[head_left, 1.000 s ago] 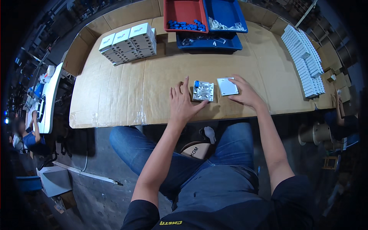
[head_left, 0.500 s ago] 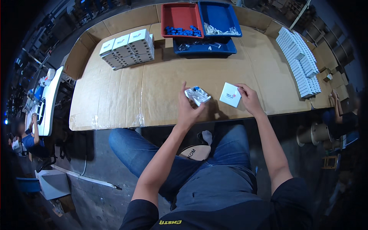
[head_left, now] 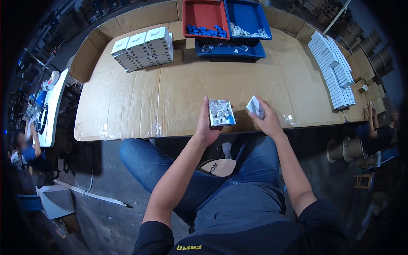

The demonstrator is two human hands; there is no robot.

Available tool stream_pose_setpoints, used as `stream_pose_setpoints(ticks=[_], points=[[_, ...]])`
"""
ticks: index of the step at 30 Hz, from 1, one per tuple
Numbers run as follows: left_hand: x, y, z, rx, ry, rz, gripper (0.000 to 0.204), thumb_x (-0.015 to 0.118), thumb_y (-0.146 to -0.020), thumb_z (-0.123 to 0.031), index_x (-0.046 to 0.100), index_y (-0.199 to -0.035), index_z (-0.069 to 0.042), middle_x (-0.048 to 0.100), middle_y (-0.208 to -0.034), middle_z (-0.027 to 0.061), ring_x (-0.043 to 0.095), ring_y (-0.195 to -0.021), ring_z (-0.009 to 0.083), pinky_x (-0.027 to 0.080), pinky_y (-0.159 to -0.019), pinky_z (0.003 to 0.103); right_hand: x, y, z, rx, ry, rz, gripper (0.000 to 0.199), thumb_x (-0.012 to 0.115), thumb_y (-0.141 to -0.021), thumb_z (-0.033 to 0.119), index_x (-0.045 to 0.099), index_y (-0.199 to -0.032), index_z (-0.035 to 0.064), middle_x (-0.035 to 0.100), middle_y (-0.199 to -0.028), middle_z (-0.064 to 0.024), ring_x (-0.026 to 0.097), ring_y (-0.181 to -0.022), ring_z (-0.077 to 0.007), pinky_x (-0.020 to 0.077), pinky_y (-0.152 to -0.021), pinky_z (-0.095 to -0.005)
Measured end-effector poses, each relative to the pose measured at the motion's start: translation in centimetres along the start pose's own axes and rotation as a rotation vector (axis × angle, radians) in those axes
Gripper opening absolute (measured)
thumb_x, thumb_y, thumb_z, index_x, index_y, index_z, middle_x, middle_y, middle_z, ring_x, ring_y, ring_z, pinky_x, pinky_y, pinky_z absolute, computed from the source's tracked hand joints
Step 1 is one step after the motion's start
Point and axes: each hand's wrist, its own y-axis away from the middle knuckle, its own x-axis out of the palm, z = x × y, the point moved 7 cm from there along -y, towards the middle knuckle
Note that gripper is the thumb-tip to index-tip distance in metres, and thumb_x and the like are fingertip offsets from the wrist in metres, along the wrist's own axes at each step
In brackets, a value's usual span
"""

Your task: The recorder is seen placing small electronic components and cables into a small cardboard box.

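Note:
My left hand (head_left: 207, 126) is closed around the side of a small white box (head_left: 222, 113) without its lid, held over the table's near edge. Inside lie clear plastic bags, small white pieces and a blue part near the right corner. To its right, my right hand (head_left: 269, 121) grips the white box lid (head_left: 256, 107), tilted on edge, thumb on one side and fingers on the other. Lid and box are apart.
Stacked white boxes (head_left: 142, 49) stand at the table's back left. A red tray (head_left: 205, 12) of blue parts and a blue tray (head_left: 247, 15) of white pieces rest above another blue tray (head_left: 229, 53). White boxes (head_left: 333, 68) line the right side. Co-workers (head_left: 32, 146) sit at both sides.
The open box has turned and levelled, so its contents now face up. My right hand has tipped the lid from flat-on to nearly edge-on, its thumb shifting across the near face.

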Motion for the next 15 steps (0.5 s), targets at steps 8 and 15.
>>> stream_pose_setpoints(ticks=[8,15], points=[[0.7,1.0,3.1,-0.265,0.018,-0.078,0.089,0.019,-0.102,-0.076,0.058,-0.136,-0.003,0.072,-0.113,0.017,0.071,-0.105,0.0328,0.056,-0.091,0.045,1.8,-1.6,5.2,0.214,-1.098,0.195,0.058,0.033,-0.111,0.044,0.046,-0.151,0.0027,0.063,-0.132,-0.014,0.063,-0.116,-0.0214,0.0491,-0.102,-0.0333],[0.8,1.1,3.3,-0.279,-0.045,-0.037,0.087,0.023,-0.103,-0.074,0.057,-0.135,-0.001,0.071,-0.116,0.0196,0.07,-0.11,0.0333,0.057,-0.096,0.048,3.6,-1.8,5.6,0.058,-0.958,0.261,0.056,0.038,-0.112,0.039,0.045,-0.153,0.0018,0.059,-0.14,-0.0169,0.058,-0.128,-0.0249,0.043,-0.113,-0.0377]])
